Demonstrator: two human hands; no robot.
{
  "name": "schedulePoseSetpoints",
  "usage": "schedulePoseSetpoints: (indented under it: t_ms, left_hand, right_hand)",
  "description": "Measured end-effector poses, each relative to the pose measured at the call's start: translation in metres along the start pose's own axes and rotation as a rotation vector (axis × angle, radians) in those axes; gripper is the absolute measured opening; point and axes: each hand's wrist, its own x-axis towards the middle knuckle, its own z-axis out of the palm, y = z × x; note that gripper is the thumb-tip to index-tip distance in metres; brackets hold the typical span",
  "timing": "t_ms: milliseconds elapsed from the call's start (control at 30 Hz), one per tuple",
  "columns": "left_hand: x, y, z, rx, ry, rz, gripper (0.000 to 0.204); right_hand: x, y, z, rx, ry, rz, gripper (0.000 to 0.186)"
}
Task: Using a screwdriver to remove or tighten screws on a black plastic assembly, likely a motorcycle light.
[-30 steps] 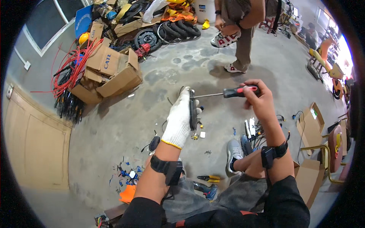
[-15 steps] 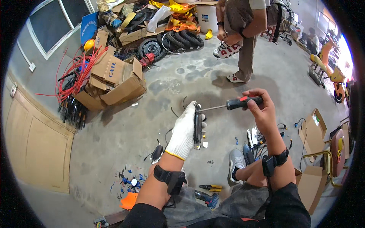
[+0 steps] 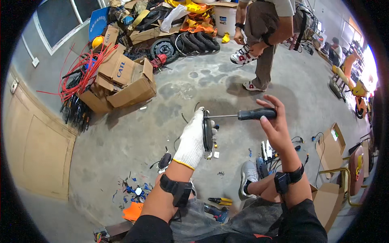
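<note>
My left hand (image 3: 192,138), in a white knit glove, is closed around a dark, flat, oblong part (image 3: 208,137) held upright in front of me; its exact kind I cannot make out. In my bare right hand (image 3: 280,128) is a screwdriver (image 3: 256,114), its black handle between thumb and fingers. The shaft lies nearly level and points left, its tip against the upper end of the part. Whether it sits in a screw is too small to tell.
Below lie yellow-handled pliers (image 3: 220,201), a power drill (image 3: 219,213) and blue scraps (image 3: 135,192). Cables and tools lie by my shoe (image 3: 249,178). Cardboard boxes (image 3: 333,145) stand right, a torn carton (image 3: 133,91) left. A person (image 3: 263,52) stands ahead, one foot raised.
The screwdriver has turned about its shaft, its red patch now out of sight, and is more level. My right fingers have loosened and spread on the handle. The other person's hands have shifted.
</note>
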Motion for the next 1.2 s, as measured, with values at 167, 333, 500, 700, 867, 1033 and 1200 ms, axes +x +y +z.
schedulePoseSetpoints:
  t_ms: [167, 333, 500, 700, 867, 1033, 1200]
  left_hand:
    - [-0.011, 0.007, 0.009, 0.131, -0.006, -0.016, 0.043]
    - [-0.012, 0.008, 0.004, 0.204, 0.057, -0.007, 0.044]
    - [-0.004, 0.002, 0.004, 0.167, 0.049, 0.227, 0.045]
    - [-0.005, 0.005, 0.002, 0.136, 0.063, -0.005, 0.042]
    - [-0.009, 0.008, 0.001, 0.206, 0.018, 0.09, 0.041]
    - [-0.015, 0.01, 0.007, 0.314, 0.096, 0.189, 0.044]
    - [0.001, 0.008, -0.004, 0.053, 0.141, 0.109, 0.043]
  right_hand:
    - [0.003, -0.005, -0.019, 0.143, -0.135, 0.044, 0.037]
    - [0.011, -0.026, -0.017, -0.249, -0.113, 0.47, 0.028]
    - [0.006, 0.01, -0.016, -0.236, -0.07, 0.428, 0.035]
    - [0.001, -0.005, 0.004, 0.087, -0.048, -0.103, 0.056]
    - [0.01, -0.014, -0.017, 0.001, -0.137, 0.254, 0.031]
    - [0.007, 0.003, -0.016, -0.254, -0.099, 0.408, 0.037]
    - [-0.004, -0.001, 0.012, 0.112, -0.114, 0.059, 0.057]
